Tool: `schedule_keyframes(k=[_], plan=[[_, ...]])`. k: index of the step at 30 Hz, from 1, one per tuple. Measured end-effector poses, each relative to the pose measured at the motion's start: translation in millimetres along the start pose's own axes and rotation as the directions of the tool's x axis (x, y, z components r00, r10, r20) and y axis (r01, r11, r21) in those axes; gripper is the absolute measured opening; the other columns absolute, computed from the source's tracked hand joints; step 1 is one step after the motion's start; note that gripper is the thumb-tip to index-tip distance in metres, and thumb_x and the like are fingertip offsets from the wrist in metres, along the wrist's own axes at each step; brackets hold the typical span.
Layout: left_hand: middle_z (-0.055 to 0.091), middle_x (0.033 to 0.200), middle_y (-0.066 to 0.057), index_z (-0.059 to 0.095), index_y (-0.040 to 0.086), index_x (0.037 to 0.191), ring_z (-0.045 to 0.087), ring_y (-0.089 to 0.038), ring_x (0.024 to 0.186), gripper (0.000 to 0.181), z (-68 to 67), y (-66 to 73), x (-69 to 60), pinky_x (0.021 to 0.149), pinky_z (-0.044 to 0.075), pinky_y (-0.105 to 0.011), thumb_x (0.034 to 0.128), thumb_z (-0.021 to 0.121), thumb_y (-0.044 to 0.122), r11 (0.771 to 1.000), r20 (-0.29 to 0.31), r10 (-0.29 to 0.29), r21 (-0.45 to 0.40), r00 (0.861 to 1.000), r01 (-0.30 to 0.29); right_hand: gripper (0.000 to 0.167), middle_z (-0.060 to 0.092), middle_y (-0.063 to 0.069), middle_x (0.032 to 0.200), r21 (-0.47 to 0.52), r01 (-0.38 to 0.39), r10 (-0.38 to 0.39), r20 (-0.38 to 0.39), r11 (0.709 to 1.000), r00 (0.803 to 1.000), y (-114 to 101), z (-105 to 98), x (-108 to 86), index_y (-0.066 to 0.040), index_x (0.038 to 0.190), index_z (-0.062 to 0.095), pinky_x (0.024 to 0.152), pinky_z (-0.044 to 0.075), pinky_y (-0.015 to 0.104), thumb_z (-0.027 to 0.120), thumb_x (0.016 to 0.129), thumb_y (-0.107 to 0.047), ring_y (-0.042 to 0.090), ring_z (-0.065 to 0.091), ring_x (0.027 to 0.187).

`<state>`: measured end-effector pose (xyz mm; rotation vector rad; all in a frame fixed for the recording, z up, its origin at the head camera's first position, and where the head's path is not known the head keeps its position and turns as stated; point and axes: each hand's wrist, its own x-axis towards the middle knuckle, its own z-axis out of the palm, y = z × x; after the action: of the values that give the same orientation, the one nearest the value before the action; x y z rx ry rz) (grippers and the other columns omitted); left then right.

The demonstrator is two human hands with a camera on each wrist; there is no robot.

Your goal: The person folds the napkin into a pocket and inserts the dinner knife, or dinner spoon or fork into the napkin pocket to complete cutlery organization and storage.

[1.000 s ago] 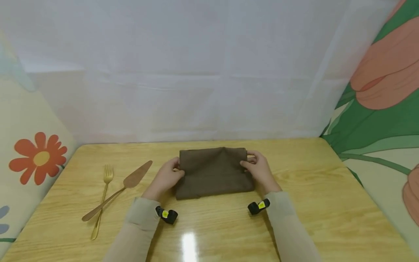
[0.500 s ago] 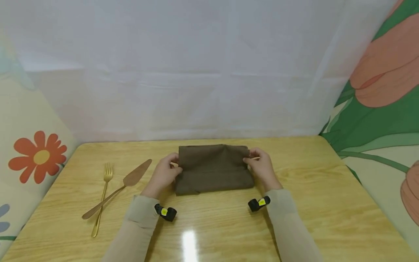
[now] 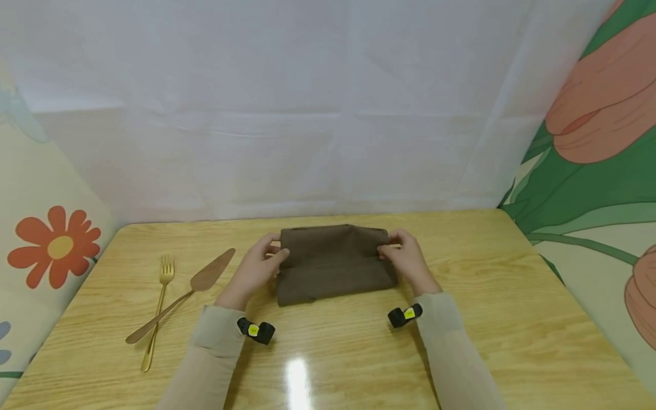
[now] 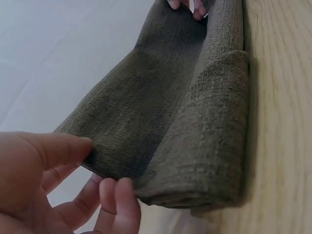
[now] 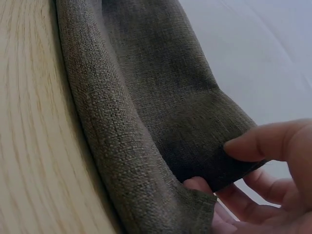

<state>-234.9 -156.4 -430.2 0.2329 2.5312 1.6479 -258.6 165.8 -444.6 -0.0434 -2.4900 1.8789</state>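
Left grip (image 3: 253, 272) pinching, right grip (image 3: 408, 263) pinching; forearms (image 3: 205, 367) angled inward.

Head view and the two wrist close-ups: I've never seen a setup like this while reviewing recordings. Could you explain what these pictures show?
There is no machine arm here, just a person's bare left hand and right hand. The widest picture comes from a camera worn on the head, looking forward and down. The two close-ups come from cameras on the wrists; the small black devices at the cuffs are probably those.

On the wooden table, to the person's left, a gold fork and a copper-coloured cake server lie crossed. Between the hands is a brown cloth, with a thick, rolled-looking fold along its near side. Each hand pinches one end of it, thumb on the near face.
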Motion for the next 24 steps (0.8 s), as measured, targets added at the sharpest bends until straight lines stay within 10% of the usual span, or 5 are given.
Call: schedule_keyframes(k=[11,18,24], plan=[[0.039,0.140,-0.029,0.042,-0.003,0.126,0.051,-0.046,0.125,0.021,-2.4,-3.5,-1.0,0.097,0.054,-0.048,0.1071,0.045,0.005,0.994,0.040,-0.033,-0.102,0.999,0.037,0.013,0.062,0.018,0.108,-0.144,0.005,-0.003,0.013,0.990,1.000,-7.8,-11.3,-4.1,-0.002,0.100,0.057,0.071,0.055,0.034,0.062,0.095,-0.013,0.027,0.067,0.089],[0.045,0.128,-0.025,0.052,-0.005,0.120,0.056,-0.042,0.117,0.018,-4.3,-5.7,-0.9,0.095,0.055,-0.046,0.1043,0.046,0.001,0.990,0.066,0.016,-0.142,0.998,-0.007,0.012,0.063,0.014,0.101,-0.394,0.110,-0.095,0.058,0.912,0.994,-20.6,-22.8,-10.8,-0.007,0.096,0.057,0.063,0.048,0.035,0.068,0.091,-0.008,0.025,0.057,0.077],[0.043,0.128,-0.024,0.049,-0.006,0.139,0.054,-0.042,0.121,0.037,-5.1,-6.9,-0.9,0.098,0.053,-0.044,0.1036,0.046,0.004,0.991,0.117,0.031,-0.131,0.993,-0.016,0.030,0.051,0.028,0.118,-0.258,0.004,0.061,0.245,0.966,0.968,-30.6,-30.4,-16.2,-0.001,0.127,0.048,0.064,0.060,0.041,0.053,0.098,0.007,0.026,0.069,0.066]])
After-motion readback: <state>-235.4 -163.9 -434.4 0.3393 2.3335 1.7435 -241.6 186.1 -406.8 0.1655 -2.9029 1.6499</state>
